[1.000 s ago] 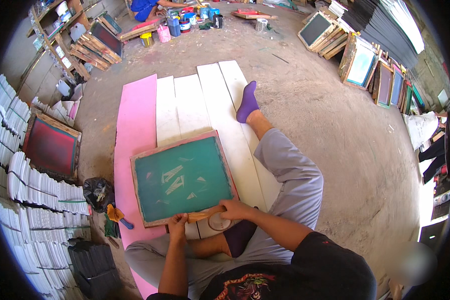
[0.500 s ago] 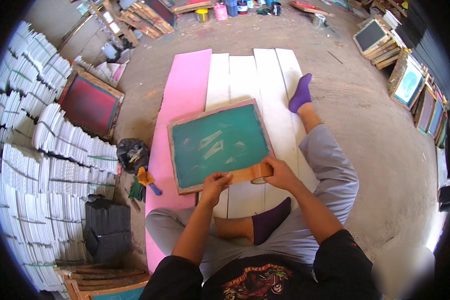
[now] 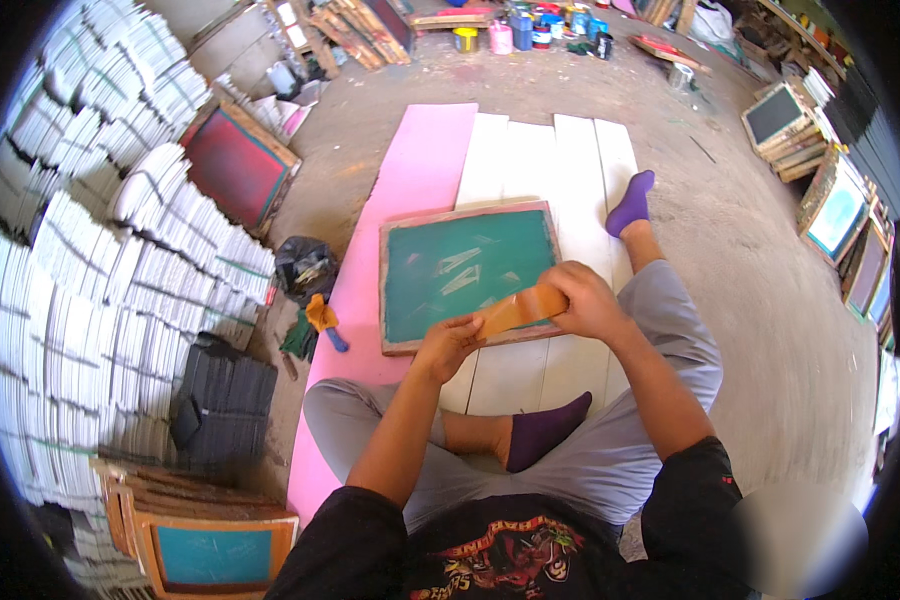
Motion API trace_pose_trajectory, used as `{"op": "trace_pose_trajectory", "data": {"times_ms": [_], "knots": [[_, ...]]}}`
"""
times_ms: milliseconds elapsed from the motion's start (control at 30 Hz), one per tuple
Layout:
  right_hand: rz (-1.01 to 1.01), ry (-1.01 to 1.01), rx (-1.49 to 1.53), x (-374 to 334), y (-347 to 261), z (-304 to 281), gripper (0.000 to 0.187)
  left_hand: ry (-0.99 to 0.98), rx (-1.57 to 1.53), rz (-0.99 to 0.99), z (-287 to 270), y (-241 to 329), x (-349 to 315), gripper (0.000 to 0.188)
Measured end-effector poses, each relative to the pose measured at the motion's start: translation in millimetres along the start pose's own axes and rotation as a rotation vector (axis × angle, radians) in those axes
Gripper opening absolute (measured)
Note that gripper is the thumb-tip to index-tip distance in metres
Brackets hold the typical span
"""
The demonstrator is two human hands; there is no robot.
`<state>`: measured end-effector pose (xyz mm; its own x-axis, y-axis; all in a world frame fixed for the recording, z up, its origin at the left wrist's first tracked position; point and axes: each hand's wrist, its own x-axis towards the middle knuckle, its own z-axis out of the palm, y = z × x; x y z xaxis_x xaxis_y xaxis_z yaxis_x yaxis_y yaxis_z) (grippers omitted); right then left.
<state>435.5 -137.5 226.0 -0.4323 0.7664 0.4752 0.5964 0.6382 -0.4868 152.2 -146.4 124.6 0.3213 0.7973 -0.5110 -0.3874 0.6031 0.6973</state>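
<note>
A strip of brown packing tape (image 3: pixel 516 312) stretches between my two hands, above the near edge of a screen-printing frame (image 3: pixel 420 290). My left hand (image 3: pixel 448 346) pinches the free end of the strip. Around the roll, my right hand (image 3: pixel 587 302) is closed, and its fingers hide most of the roll. The frame has a wooden border and green mesh with pale angular shapes in its middle. It lies flat across pink and white boards (image 3: pixel 410 180), between my spread legs.
Tall stacks of white sheets (image 3: pixel 160 290) and a black stack (image 3: pixel 225 400) line the left side. Near the boards lie a black plastic bag (image 3: pixel 305 268) and an orange cloth (image 3: pixel 320 313). Other screens (image 3: pixel 235 165) lean around; paint containers (image 3: pixel 522 32) stand at the back.
My right hand has risen and turned with the tape roll, so the strip now slants upward to the right. The whole view has shifted, showing more of the far floor.
</note>
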Motion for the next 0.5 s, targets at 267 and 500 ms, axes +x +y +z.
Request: {"op": "trace_pose_trajectory", "data": {"times_ms": [267, 500], "knots": [[-0.127, 0.006, 0.052, 41.6, -33.3, 23.4, 0.038, 0.083, 0.001, 0.122, -38.1, 45.5, -46.1, 0.022], [-0.088, -0.095, 0.169, 69.9, -48.2, 66.4, 0.041, 0.23, 0.128, 0.286, -70.2, 83.5, -67.7, 0.022]]}}
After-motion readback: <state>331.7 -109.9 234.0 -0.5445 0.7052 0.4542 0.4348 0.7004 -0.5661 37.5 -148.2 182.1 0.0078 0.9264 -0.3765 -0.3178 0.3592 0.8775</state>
